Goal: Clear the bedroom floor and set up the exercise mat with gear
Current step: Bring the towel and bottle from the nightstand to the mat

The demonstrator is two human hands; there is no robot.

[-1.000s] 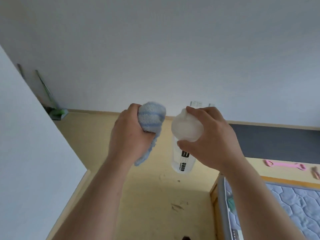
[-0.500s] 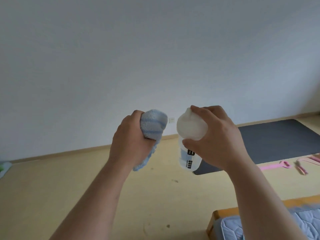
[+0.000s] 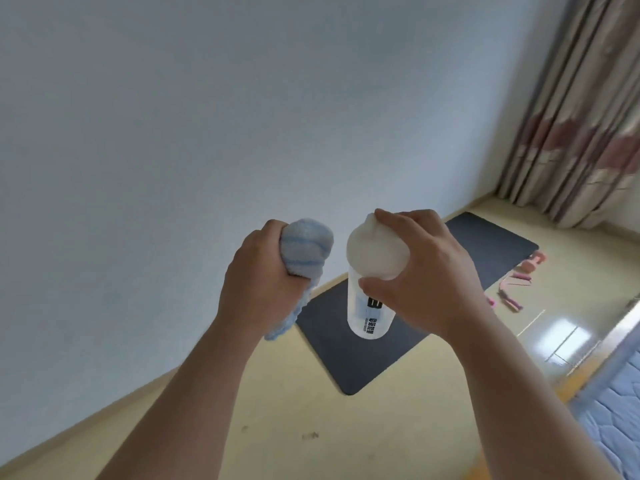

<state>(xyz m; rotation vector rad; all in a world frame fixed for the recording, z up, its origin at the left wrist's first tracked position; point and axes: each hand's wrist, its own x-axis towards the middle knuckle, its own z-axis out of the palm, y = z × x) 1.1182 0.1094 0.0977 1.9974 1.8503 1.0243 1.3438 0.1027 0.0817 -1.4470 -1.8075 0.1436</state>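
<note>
Left hand: centre-left of the frame, forearm rising from the bottom edge, fingers curled tight round a towel.
Towel: light blue with paler stripes and a fluffy pile. It is bunched into a roll that stands out above the fist, and a loose end hangs below the hand.
Bottle: centre of the frame, just right of the towel and apart from it. It has a clear plastic body, black print on its side and a frosted white domed lid, and it hangs upright in the air in front of the mat.
Right hand: holds the bottle from above by the lid, fingers draped over the dome and thumb pressed at the lid's near rim.
Mat: dark grey with rounded corners, unrolled flat on the floor. It runs from the centre towards the upper right, with its middle hidden behind the bottle and right hand.
Mat edges: the far long edge lies near the foot of the wall. The near corner shows below centre, and the far end stops short of the curtain.
Pink gear: right of centre, several pink pieces on the floor just beside the mat's right edge and off it, too blurred to tell what kind.
Floor: pale yellow with a few dark specks. An open strip runs along the bottom between wall and bed, with glare at the right.
Curtain: upper right, beige stripes with reddish patches, hanging to the floor.
Mattress: lower right corner, blue and quilted, with a wooden frame edge beside it.
</note>
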